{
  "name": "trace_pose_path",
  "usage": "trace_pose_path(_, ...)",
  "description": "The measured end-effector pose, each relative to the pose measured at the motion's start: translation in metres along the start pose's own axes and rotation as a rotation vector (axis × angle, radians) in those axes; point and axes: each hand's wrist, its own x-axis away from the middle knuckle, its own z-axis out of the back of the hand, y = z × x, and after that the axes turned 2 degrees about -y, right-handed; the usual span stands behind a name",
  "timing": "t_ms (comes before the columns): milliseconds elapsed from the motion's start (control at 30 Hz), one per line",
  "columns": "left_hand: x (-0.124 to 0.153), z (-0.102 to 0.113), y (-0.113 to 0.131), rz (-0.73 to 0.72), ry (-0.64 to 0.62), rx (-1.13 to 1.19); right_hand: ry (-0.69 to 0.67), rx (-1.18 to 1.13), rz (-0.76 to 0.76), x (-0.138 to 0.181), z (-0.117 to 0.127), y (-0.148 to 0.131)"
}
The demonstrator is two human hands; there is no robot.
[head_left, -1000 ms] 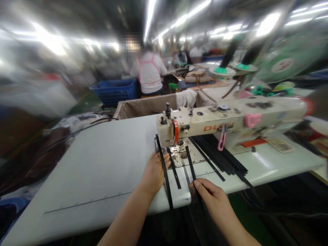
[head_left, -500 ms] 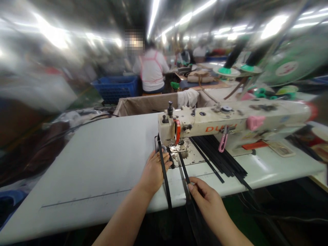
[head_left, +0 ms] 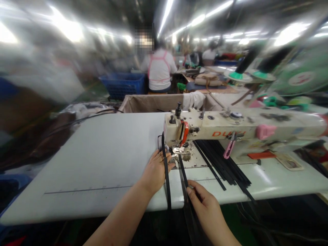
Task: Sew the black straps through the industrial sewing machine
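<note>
A white sewing machine (head_left: 205, 128) stands over the table, and its metal foot (head_left: 178, 150) is lowered close to the needle plate. In my right hand (head_left: 203, 198), thumb and forefinger pinch a narrow black strip (head_left: 183, 171) that runs up to the foot from the table's front edge. My left hand (head_left: 156, 171) lies flat with fingers stretched, just left of the foot. Another length of black strip (head_left: 167, 186) passes over those fingers and hangs off the front edge. Part of the fingertips is hidden behind it.
Several black strips (head_left: 220, 164) lie in a pile right of the needle. Pink thread snips (head_left: 230, 148) hang on the machine. A cloth-lined bin (head_left: 146, 102) stands behind the white table (head_left: 112, 150). Farther back sits a person (head_left: 160, 70) beside a blue crate (head_left: 123, 85).
The whole view has swung a little to the left, so the machine appears farther right. Both hands keep nearly the same places, the right still pinching the strip.
</note>
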Motion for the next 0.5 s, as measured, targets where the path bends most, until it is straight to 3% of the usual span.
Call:
trace_pose_path(267, -0.001, -0.002, -0.003, 0.044, -0.029, -0.017, 0.003, 0.052, 0.040, 0.001, -0.003, -0.005)
trace_pose_path(500, -0.001, -0.014, -0.016, 0.078, 0.020, 0.098, 0.010, 0.170, 0.069, -0.001, -0.007, -0.008)
